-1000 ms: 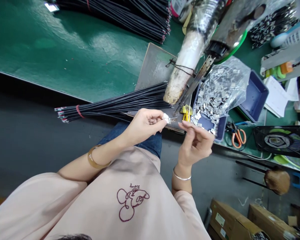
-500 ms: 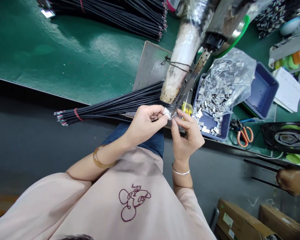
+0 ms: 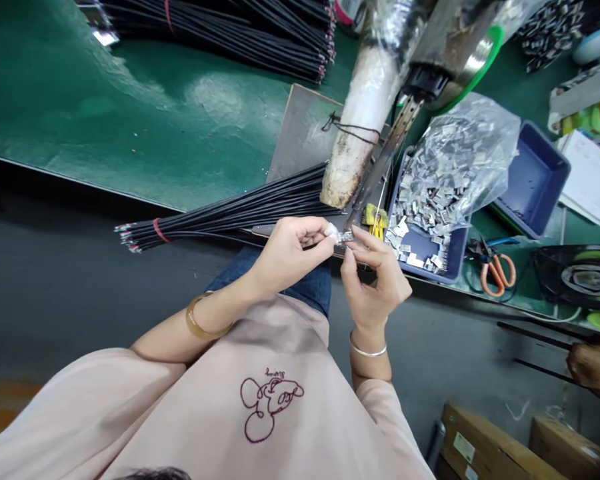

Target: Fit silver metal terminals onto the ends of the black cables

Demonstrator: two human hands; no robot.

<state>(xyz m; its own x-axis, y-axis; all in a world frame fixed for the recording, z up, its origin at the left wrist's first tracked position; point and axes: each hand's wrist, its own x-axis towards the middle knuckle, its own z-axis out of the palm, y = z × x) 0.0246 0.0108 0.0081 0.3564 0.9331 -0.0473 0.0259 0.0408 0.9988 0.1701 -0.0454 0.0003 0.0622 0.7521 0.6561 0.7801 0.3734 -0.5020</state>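
Note:
My left hand (image 3: 297, 247) is closed in a pinch on a small silver metal connector (image 3: 346, 237). A white wrapping or cover shows at its fingertips. My right hand (image 3: 375, 270) is right beside the connector's other end, its fingers bent and drawn together around a small space; what they grip is hidden. Just above both hands is the dark metal rod of a soldering iron (image 3: 387, 153), pointing down at them. A bundle of black cables (image 3: 240, 205), tied with a red band, lies behind my left hand.
A blue tray (image 3: 447, 270) holds loose metal connector shells (image 3: 425, 210) and a plastic bag. A white wrapped tube (image 3: 353, 127) hangs above the hands. A yellow sponge (image 3: 375, 217), orange-handled pliers (image 3: 499, 275), and another cable bundle (image 3: 240, 33) lie on the green bench (image 3: 130, 133).
My right fingers have shifted slightly away from my left fingertips, so more of the metal connector shows between the hands. The view has moved slightly.

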